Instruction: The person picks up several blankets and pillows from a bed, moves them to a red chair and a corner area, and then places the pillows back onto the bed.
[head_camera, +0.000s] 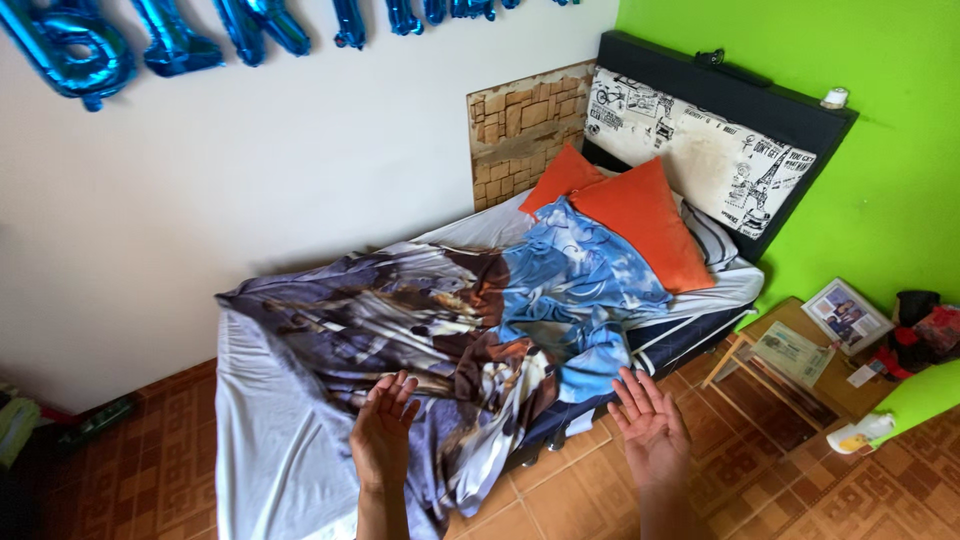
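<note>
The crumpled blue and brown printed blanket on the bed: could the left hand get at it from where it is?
Probably yes. The left hand is open, its fingers right at the crumpled printed blanket, with nothing between.

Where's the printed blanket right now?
In the head view the blanket lies rumpled across the middle of the bed, just ahead of both open hands, the left hand nearest its hanging edge, with the orange pillows beyond it.

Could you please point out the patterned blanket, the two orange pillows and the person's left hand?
patterned blanket (430, 320): head view, on its crumpled middle.
orange pillows (645, 220): head view, on the face of the larger one.
left hand (383, 432): head view, on the open palm.
</note>
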